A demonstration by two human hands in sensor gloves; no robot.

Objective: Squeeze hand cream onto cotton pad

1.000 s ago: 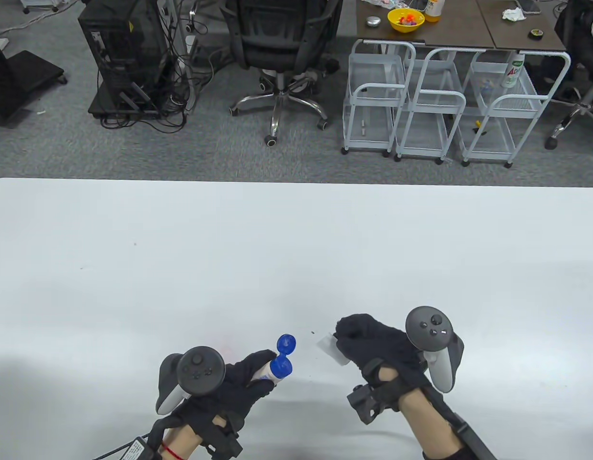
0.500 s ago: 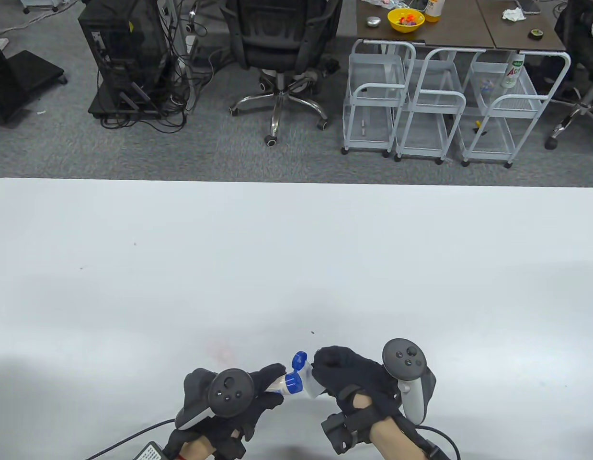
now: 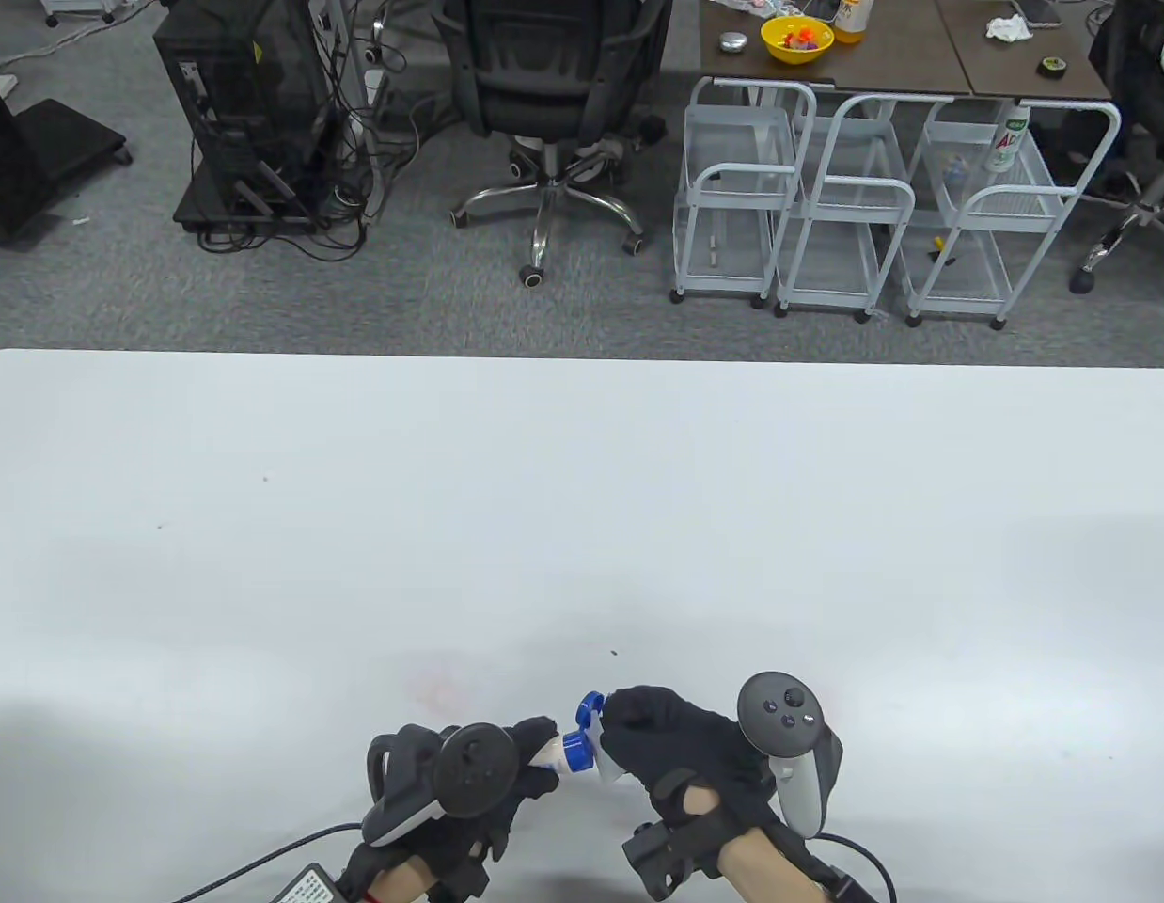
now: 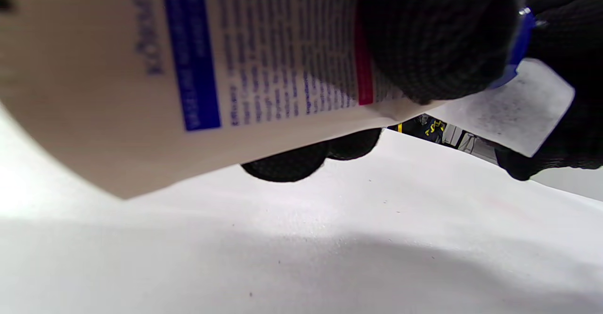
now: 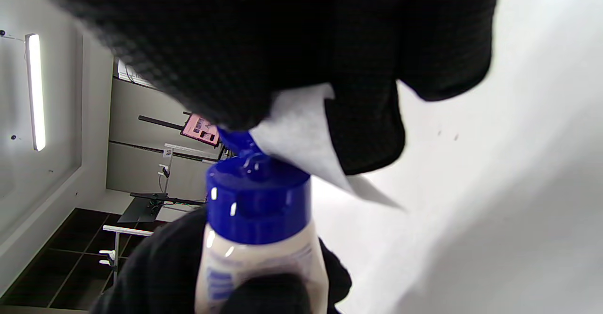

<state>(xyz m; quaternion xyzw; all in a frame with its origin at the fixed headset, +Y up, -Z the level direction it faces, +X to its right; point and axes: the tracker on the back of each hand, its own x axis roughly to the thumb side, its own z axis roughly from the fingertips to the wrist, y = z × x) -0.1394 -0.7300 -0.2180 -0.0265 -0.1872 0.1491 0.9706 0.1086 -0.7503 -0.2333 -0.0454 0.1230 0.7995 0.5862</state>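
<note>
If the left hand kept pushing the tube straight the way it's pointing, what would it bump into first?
Most likely the cotton pad held by the right hand. The left hand aims the hand cream tube with its blue cap at the pad, seemingly already touching it.

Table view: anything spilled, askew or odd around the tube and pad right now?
Nothing stands out. The left hand holds the hand cream tube, flip cap open, nozzle against the cotton pad held by the right hand. No cream shows on the table.

Table view high, looking down; wrist views close, sharing tube and pad.
</note>
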